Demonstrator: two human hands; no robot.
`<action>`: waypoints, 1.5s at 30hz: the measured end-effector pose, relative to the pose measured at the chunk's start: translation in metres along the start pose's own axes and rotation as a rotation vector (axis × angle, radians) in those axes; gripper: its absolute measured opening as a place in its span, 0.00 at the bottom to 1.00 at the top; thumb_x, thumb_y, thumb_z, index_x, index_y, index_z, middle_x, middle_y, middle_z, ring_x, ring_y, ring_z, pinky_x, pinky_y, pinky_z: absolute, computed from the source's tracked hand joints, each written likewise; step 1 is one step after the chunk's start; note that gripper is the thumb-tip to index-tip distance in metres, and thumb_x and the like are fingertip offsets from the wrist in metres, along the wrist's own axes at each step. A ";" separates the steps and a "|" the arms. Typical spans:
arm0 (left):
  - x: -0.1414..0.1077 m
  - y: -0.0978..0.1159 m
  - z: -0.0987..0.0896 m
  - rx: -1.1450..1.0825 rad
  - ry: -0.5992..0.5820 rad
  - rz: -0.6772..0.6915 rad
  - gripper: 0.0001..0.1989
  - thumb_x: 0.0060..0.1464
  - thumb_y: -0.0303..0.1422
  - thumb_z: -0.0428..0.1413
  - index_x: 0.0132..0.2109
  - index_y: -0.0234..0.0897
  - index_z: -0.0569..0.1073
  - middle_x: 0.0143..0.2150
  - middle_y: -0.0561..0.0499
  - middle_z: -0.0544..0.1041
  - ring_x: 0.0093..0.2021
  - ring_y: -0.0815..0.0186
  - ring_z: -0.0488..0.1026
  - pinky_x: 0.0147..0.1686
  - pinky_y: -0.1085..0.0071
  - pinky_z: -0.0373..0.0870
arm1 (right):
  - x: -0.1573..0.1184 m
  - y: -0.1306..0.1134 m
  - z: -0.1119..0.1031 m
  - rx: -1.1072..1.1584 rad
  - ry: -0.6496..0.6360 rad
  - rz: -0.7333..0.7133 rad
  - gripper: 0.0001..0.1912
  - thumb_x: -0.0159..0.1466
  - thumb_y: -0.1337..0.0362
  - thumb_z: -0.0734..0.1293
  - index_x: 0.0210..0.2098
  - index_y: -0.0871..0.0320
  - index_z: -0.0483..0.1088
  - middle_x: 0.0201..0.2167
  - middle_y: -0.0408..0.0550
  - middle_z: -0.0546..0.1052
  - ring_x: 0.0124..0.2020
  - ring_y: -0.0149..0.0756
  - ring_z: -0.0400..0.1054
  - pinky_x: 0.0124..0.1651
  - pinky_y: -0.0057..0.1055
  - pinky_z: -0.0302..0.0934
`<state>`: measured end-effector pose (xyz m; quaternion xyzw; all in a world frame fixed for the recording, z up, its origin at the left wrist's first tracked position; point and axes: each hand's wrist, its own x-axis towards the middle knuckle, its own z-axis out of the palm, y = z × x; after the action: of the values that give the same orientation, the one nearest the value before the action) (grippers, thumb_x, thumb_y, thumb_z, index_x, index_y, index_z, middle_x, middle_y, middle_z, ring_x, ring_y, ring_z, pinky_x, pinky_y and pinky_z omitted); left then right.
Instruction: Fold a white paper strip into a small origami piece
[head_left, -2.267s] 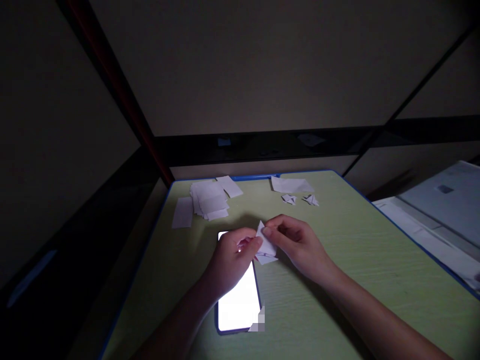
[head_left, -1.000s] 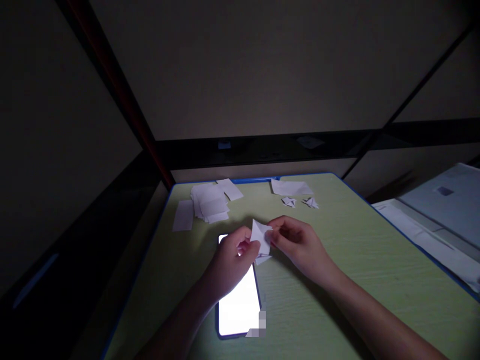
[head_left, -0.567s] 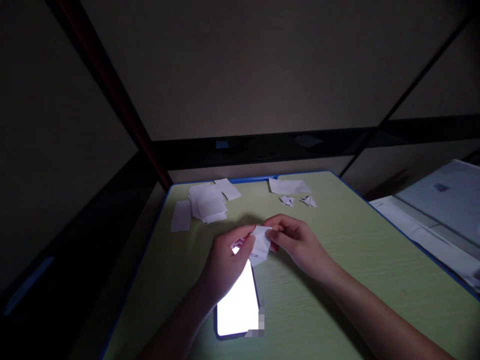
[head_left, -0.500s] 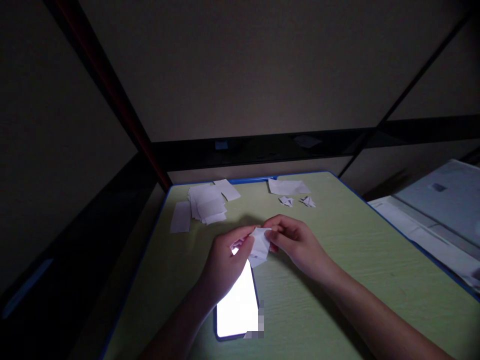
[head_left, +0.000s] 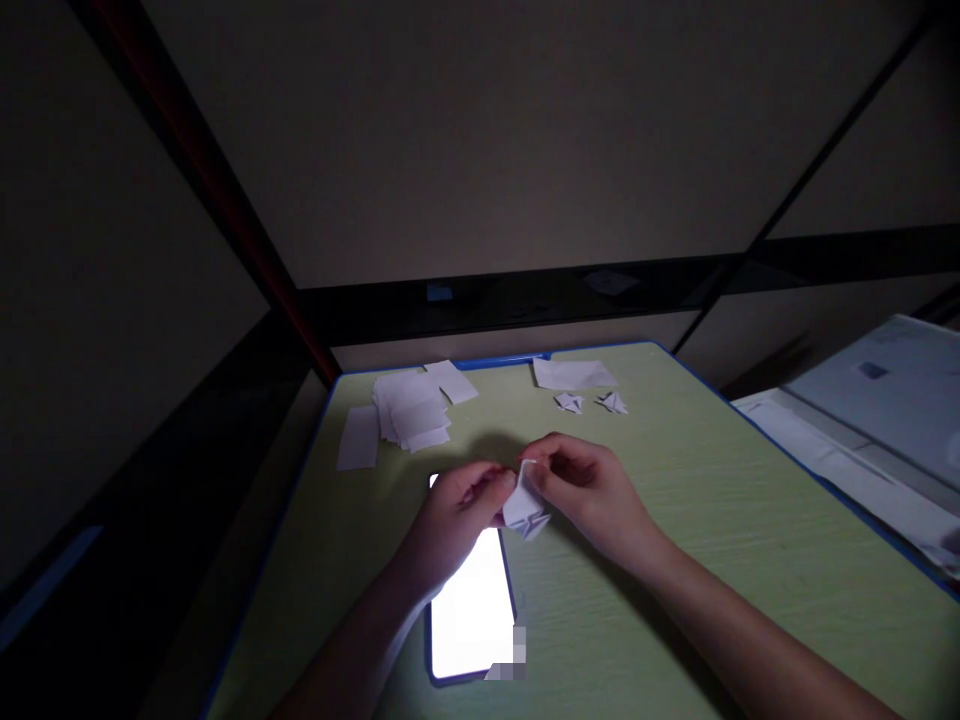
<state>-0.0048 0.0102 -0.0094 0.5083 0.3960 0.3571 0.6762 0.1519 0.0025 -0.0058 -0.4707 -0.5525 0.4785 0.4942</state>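
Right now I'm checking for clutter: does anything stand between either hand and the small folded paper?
Nothing visible does: the left hand and the right hand both pinch the folded paper. The lit phone lies on the tabletop, partly hidden by the left hand, not between hand and paper.

A small folded white paper [head_left: 524, 502], lower flaps creased, tilts between your left hand [head_left: 463, 503] and right hand [head_left: 591, 482], well inside the far edge of the green table [head_left: 690, 460].
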 end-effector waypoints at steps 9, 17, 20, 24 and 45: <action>0.002 0.001 -0.001 0.090 0.088 0.046 0.12 0.49 0.37 0.57 0.35 0.30 0.75 0.26 0.52 0.73 0.27 0.71 0.67 0.27 0.75 0.62 | 0.001 -0.004 0.000 0.023 -0.007 0.069 0.12 0.56 0.57 0.67 0.31 0.60 0.74 0.23 0.43 0.72 0.24 0.30 0.62 0.27 0.27 0.56; 0.001 0.000 0.001 0.170 0.116 0.122 0.10 0.49 0.35 0.56 0.35 0.31 0.75 0.28 0.51 0.75 0.29 0.69 0.71 0.30 0.74 0.66 | 0.000 -0.001 0.000 -0.016 -0.022 0.028 0.12 0.56 0.57 0.68 0.29 0.60 0.76 0.23 0.43 0.73 0.25 0.30 0.63 0.28 0.27 0.57; 0.001 0.001 0.003 0.216 0.125 0.116 0.09 0.50 0.34 0.55 0.32 0.31 0.74 0.26 0.52 0.74 0.28 0.68 0.70 0.28 0.74 0.66 | 0.000 -0.001 0.000 -0.030 0.017 0.013 0.13 0.56 0.55 0.67 0.29 0.60 0.76 0.25 0.45 0.74 0.26 0.31 0.64 0.28 0.27 0.58; 0.001 0.000 0.004 0.258 0.152 0.123 0.08 0.50 0.34 0.55 0.31 0.32 0.73 0.26 0.51 0.74 0.28 0.68 0.71 0.27 0.74 0.67 | 0.000 -0.004 0.001 -0.063 -0.005 0.002 0.13 0.57 0.55 0.67 0.30 0.60 0.76 0.26 0.46 0.73 0.27 0.32 0.65 0.28 0.28 0.58; 0.001 0.000 0.004 0.322 0.090 0.112 0.10 0.51 0.35 0.53 0.28 0.33 0.72 0.23 0.52 0.71 0.27 0.69 0.69 0.26 0.75 0.65 | 0.001 -0.005 0.000 -0.100 -0.011 0.002 0.12 0.56 0.57 0.67 0.23 0.60 0.73 0.21 0.42 0.67 0.24 0.29 0.59 0.25 0.26 0.54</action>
<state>-0.0008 0.0098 -0.0091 0.6146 0.4492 0.3487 0.5467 0.1516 0.0031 -0.0006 -0.4926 -0.5779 0.4534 0.4666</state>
